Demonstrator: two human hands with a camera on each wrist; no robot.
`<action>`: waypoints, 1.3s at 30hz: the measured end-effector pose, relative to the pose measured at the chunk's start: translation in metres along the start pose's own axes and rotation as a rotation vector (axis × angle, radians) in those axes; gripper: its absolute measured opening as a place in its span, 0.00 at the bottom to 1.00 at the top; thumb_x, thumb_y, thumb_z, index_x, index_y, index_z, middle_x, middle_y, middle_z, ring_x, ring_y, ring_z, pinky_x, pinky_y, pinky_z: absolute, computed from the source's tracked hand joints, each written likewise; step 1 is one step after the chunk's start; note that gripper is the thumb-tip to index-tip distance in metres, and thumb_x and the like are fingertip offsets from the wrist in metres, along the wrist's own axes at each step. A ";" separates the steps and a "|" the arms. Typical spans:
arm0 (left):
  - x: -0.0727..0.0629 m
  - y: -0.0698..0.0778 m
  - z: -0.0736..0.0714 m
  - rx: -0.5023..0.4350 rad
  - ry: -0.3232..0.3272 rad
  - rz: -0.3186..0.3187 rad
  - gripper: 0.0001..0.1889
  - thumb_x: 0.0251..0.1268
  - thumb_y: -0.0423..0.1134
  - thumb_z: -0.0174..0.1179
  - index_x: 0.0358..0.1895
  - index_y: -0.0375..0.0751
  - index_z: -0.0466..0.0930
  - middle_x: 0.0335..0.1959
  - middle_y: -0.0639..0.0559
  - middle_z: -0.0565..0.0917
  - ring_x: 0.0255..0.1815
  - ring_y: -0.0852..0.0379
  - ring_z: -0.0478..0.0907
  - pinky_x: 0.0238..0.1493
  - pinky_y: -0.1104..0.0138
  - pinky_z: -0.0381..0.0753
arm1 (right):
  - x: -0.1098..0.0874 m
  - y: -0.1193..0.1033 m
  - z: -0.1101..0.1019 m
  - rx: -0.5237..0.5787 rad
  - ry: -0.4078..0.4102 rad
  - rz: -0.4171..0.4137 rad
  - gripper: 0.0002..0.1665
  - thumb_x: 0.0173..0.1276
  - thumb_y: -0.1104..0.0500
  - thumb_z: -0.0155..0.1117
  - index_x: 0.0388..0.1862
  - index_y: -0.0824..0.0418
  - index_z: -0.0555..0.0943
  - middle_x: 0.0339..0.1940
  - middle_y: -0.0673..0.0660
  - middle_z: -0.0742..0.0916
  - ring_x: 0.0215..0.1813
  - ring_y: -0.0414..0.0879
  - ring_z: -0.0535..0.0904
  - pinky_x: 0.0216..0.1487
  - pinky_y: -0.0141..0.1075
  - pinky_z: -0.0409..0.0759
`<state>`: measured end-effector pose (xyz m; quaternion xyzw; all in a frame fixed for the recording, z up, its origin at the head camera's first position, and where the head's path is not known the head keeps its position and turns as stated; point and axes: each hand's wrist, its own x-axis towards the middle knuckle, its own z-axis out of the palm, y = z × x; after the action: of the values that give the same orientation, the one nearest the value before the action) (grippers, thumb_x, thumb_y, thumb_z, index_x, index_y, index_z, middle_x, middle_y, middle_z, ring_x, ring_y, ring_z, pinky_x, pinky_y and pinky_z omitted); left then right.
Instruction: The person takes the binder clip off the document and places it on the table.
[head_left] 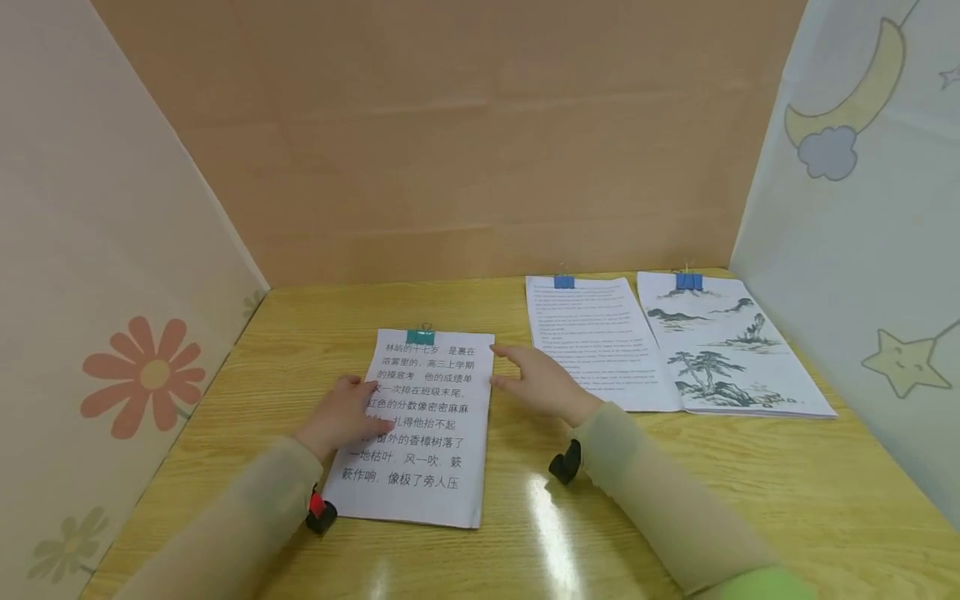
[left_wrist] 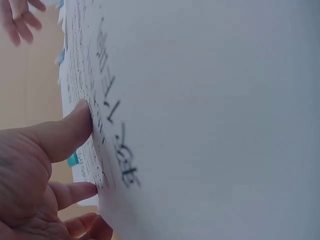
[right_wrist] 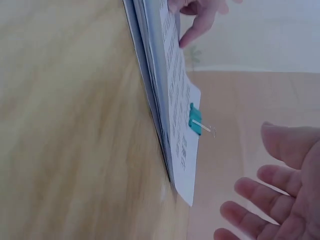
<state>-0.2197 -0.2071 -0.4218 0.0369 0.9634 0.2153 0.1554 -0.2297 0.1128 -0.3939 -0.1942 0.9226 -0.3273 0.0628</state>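
A clipped stack of papers [head_left: 427, 417], printed with large Chinese characters, lies on the table with a green binder clip [head_left: 421, 337] at its top edge. My left hand [head_left: 345, 417] grips the stack's left edge. In the left wrist view its thumb [left_wrist: 77, 122] lies on the printed page, while the lower fingers curl in at the edge. Beside the stack's upper right edge is my right hand [head_left: 543, 382], its fingers spread and holding nothing. The right wrist view shows a gap between this hand [right_wrist: 285, 192] and the papers, whose layered side edge [right_wrist: 150, 85] faces the camera.
To the right lie two more clipped stacks, side by side: an English text stack [head_left: 592, 342] and an ink landscape picture stack [head_left: 727, 342], each with a blue binder clip. A brown back wall [head_left: 465, 150] and pale decorated side walls enclose the wooden table [head_left: 292, 350].
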 end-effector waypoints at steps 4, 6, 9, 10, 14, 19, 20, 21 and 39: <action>-0.006 0.011 0.009 0.021 0.006 0.007 0.47 0.52 0.56 0.70 0.72 0.36 0.61 0.70 0.31 0.57 0.64 0.31 0.62 0.62 0.41 0.64 | 0.010 0.009 -0.008 -0.077 -0.045 0.027 0.36 0.70 0.50 0.61 0.72 0.61 0.65 0.69 0.59 0.72 0.71 0.55 0.64 0.69 0.50 0.62; -0.009 0.015 0.014 0.022 0.011 0.007 0.47 0.51 0.56 0.71 0.72 0.36 0.62 0.70 0.32 0.57 0.63 0.31 0.64 0.61 0.41 0.65 | 0.016 0.014 -0.009 -0.117 -0.071 0.040 0.37 0.70 0.49 0.61 0.73 0.61 0.64 0.69 0.59 0.72 0.71 0.55 0.64 0.69 0.49 0.62; -0.014 0.022 0.022 0.034 0.024 0.015 0.47 0.51 0.56 0.71 0.71 0.37 0.62 0.70 0.34 0.58 0.63 0.32 0.65 0.61 0.42 0.66 | 0.026 0.022 -0.010 -0.168 -0.098 0.061 0.39 0.70 0.49 0.61 0.74 0.62 0.62 0.69 0.60 0.72 0.70 0.56 0.65 0.69 0.50 0.62; -0.016 0.023 0.025 0.039 0.028 0.016 0.47 0.51 0.56 0.71 0.71 0.37 0.63 0.70 0.35 0.58 0.63 0.33 0.65 0.61 0.42 0.66 | 0.029 0.025 -0.009 -0.187 -0.105 0.068 0.39 0.69 0.49 0.61 0.74 0.62 0.61 0.70 0.60 0.72 0.70 0.56 0.65 0.69 0.50 0.62; -0.026 0.033 0.033 0.069 0.040 0.027 0.47 0.50 0.57 0.71 0.71 0.37 0.64 0.70 0.37 0.60 0.64 0.33 0.64 0.60 0.43 0.67 | 0.037 0.031 -0.006 -0.245 -0.121 0.112 0.40 0.68 0.47 0.62 0.74 0.59 0.61 0.70 0.59 0.72 0.70 0.57 0.65 0.68 0.52 0.62; -0.033 0.041 0.038 0.090 0.041 0.028 0.47 0.50 0.57 0.71 0.70 0.36 0.64 0.70 0.39 0.60 0.63 0.34 0.64 0.57 0.43 0.69 | 0.041 0.031 -0.002 -0.354 -0.143 0.104 0.34 0.68 0.51 0.63 0.70 0.61 0.69 0.66 0.59 0.76 0.67 0.58 0.70 0.66 0.52 0.66; -0.034 0.041 0.039 0.091 0.042 0.026 0.46 0.50 0.57 0.71 0.70 0.36 0.64 0.70 0.39 0.60 0.62 0.34 0.65 0.57 0.43 0.70 | 0.042 0.031 -0.002 -0.373 -0.144 0.105 0.32 0.68 0.51 0.63 0.68 0.61 0.71 0.64 0.59 0.77 0.65 0.58 0.71 0.65 0.52 0.67; -0.034 0.041 0.039 0.089 0.043 0.023 0.46 0.50 0.57 0.71 0.70 0.37 0.64 0.70 0.39 0.60 0.62 0.35 0.65 0.57 0.43 0.70 | 0.042 0.030 -0.001 -0.388 -0.142 0.105 0.30 0.68 0.52 0.63 0.66 0.61 0.73 0.63 0.59 0.78 0.64 0.58 0.72 0.64 0.51 0.67; -0.037 0.041 0.037 0.063 0.043 0.040 0.46 0.52 0.55 0.71 0.70 0.35 0.64 0.68 0.41 0.62 0.61 0.39 0.65 0.56 0.47 0.71 | 0.042 0.029 -0.002 0.008 -0.012 0.178 0.13 0.70 0.61 0.57 0.50 0.62 0.82 0.49 0.58 0.83 0.50 0.51 0.77 0.54 0.46 0.73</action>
<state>-0.1726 -0.1601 -0.4260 0.0562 0.9719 0.1887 0.1290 -0.2778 0.1175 -0.4101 -0.1130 0.9345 -0.3229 0.0981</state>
